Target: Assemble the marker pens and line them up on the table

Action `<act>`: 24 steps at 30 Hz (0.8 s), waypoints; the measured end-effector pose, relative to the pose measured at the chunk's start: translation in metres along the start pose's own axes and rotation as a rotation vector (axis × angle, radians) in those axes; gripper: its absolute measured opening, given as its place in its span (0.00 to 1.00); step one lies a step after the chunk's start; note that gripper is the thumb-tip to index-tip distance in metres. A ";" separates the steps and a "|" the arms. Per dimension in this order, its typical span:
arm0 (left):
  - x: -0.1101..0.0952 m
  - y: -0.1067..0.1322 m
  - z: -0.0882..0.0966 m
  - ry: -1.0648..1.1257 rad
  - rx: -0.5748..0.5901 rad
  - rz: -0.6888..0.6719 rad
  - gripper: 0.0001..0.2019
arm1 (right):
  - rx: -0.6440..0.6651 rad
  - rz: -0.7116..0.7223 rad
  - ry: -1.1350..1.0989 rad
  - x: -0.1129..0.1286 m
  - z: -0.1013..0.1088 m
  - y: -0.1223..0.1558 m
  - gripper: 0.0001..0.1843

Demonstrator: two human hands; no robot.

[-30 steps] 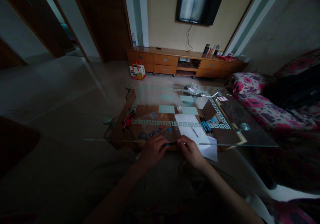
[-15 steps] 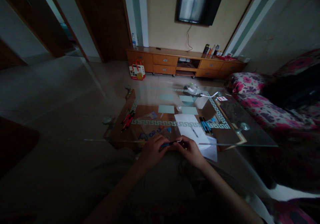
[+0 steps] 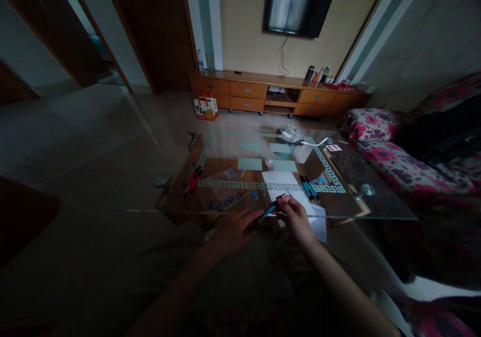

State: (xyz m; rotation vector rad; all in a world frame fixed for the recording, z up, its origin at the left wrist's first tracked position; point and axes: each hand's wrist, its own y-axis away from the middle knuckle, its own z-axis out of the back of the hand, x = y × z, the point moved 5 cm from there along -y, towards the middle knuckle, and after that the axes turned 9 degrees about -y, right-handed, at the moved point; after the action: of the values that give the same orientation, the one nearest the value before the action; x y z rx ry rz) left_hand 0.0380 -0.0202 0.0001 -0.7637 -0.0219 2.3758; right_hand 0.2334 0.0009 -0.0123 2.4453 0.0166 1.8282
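My right hand (image 3: 295, 219) pinches a blue and black pen (image 3: 269, 210) near its upper end, over the near edge of the glass table. The pen slants, its dark upper tip towards the white paper (image 3: 277, 179). My left hand (image 3: 235, 229) is at the pen's lower end, fingers stretched out and thumb apart below; whether they touch the pen is hard to tell in the dim light. Right of the paper lie several blue and black pens (image 3: 309, 189) side by side. Several red and black pens (image 3: 192, 182) lie at the left of the table.
On the glass table (image 3: 391, 209) are a clear plastic bag (image 3: 289, 134), a small card (image 3: 333, 148) and a blue cap-like piece (image 3: 254, 195). A flowered sofa (image 3: 379, 151) stands at the right. Beyond are a low wooden cabinet (image 3: 248, 90) and a carrier bag (image 3: 206, 107).
The pen has turned from nearly level to slanted, upper end to the right. My right hand has moved right and up; my left fingers have straightened. The slim pen on the paper no longer shows.
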 end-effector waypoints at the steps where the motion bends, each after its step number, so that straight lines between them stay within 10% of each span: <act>1: -0.001 0.000 0.000 0.004 0.010 -0.005 0.30 | 0.001 0.002 0.022 -0.001 0.000 0.000 0.19; 24: -0.009 0.001 0.004 -0.015 0.030 -0.075 0.23 | 0.140 -0.080 0.008 -0.003 -0.014 0.004 0.20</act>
State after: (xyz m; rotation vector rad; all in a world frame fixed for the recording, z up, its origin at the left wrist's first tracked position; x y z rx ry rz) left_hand 0.0413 -0.0260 0.0079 -0.7192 -0.0210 2.3059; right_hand 0.2192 -0.0025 -0.0112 2.4882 0.2476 1.8627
